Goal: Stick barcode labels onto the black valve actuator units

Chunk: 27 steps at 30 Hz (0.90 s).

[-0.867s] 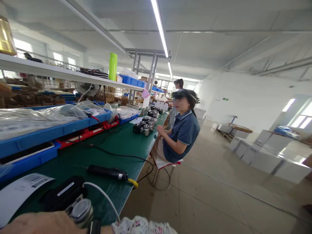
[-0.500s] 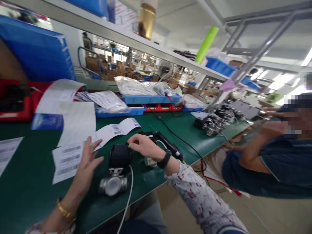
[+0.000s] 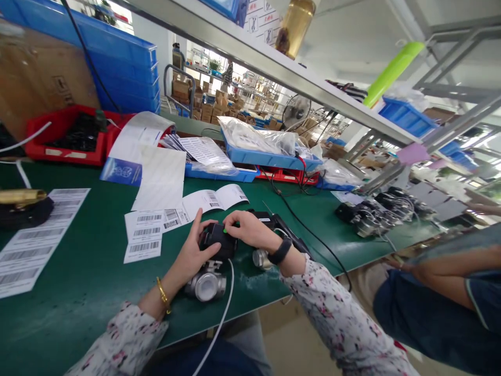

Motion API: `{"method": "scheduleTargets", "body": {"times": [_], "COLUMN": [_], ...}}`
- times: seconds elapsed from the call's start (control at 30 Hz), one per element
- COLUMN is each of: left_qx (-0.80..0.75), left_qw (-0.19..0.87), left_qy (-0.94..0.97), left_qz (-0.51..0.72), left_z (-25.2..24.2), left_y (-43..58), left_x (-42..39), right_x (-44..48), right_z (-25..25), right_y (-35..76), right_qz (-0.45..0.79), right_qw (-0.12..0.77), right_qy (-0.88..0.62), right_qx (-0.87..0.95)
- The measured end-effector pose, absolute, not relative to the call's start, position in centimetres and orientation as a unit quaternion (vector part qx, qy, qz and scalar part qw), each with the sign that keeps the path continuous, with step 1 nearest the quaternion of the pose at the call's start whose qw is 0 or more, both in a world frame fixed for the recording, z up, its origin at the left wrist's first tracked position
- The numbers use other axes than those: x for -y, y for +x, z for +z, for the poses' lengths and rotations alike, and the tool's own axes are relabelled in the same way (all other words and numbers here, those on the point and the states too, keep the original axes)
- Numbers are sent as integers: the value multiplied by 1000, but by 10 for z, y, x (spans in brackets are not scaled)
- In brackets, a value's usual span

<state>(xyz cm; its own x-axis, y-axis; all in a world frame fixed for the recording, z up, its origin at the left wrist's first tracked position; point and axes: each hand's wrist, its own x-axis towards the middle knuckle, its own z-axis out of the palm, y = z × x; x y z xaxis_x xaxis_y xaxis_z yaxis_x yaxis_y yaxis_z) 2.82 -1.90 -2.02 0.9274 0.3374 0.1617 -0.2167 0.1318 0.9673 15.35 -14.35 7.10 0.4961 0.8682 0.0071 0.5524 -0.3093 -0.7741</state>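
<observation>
The largest thing before me is the long green surface [image 3: 97, 282], with a white shelf [image 3: 289, 68] crossing beyond it. At the right sits a co-worker in dark blue [image 3: 422, 318], well apart from my arms. Far left, stacked blue crates [image 3: 129, 68] stand beside brown cardboard [image 3: 50, 68], with a red bin [image 3: 70, 155] of dark parts in front. A light-blue tray [image 3: 270, 158] bears plastic-wrapped packs at the far edge.

A strip of barcode labels [image 3: 39, 238] lies at the left, and a plain white sheet [image 3: 160, 177] lies between it and my work. A black driver [image 3: 293, 236] rests to the right, beyond my right forearm.

Near the middle is the black box [image 3: 227, 249], joined to a round metal fitting [image 3: 206, 286] on its near side. My left grip [image 3: 206, 235] is wide, thumb and fingers spread about the box's left part, the thumb touching it. My right grip [image 3: 227, 225] is narrow, thumb and fingertips drawn together at the box's far right edge. From the box a white cable [image 3: 231, 284] runs toward me, off the near edge. Smallest is a green spot [image 3: 225, 230] at my right fingertips; I cannot tell whether I pinch it.
</observation>
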Motion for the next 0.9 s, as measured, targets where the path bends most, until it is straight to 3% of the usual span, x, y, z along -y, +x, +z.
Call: {"method": "scheduleTargets", "body": {"times": [0.43,0.9], "left_qx": [-56,-65], "left_qw": [755,753], "left_qy": [624,626], "left_qz": [191,191], "left_z": [-25,-21], "left_y": [29,28], "left_x": [19,20], "right_x": [142,141], "right_z": [64,71], "right_y": [137,126], "right_qz": [108,73], "right_qw": [386,328], "right_qy": [-807,-826], "right_qx": [434,452]}}
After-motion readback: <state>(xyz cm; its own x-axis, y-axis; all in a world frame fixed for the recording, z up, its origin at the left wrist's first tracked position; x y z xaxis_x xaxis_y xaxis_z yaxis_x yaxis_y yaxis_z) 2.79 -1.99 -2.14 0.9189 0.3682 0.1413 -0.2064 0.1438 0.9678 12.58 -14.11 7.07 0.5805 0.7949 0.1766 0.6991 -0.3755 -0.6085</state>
